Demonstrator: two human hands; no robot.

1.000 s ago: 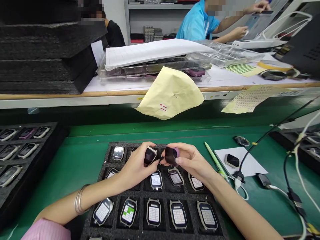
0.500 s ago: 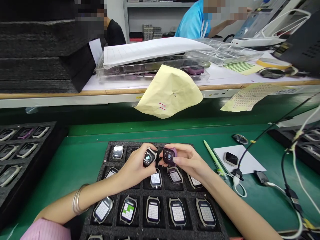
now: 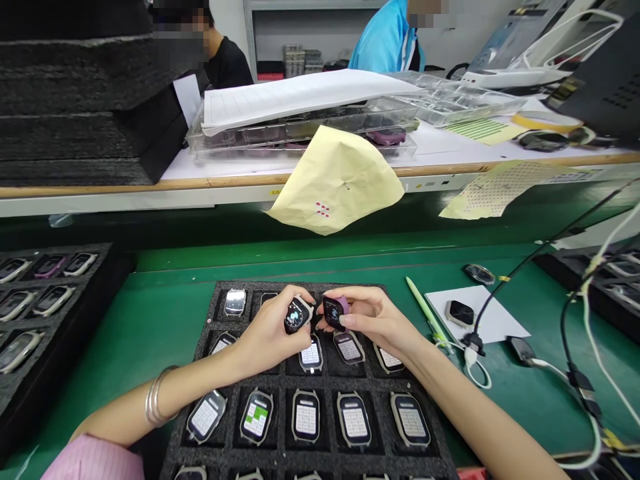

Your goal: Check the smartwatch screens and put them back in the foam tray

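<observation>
My left hand (image 3: 267,333) is closed round a beige-cased watch body (image 3: 297,314) whose screen is lit. My right hand (image 3: 375,320) pinches a purple-cased watch body (image 3: 334,312), also lit. Both are held side by side just above the far rows of a black foam tray (image 3: 227,440). The tray's pockets hold several watch bodies with lit white screens; one (image 3: 257,416) shows a green screen.
A second foam tray (image 3: 30,347) of watches lies at left. At right are a green pen (image 3: 423,307), a white paper (image 3: 493,323) with a watch body (image 3: 460,313), and cables (image 3: 575,373). A yellow sheet (image 3: 335,180) hangs from the raised shelf. Two other people sit beyond.
The screens of both held watches went from dark to lit. My hands have stayed almost in place over the tray.
</observation>
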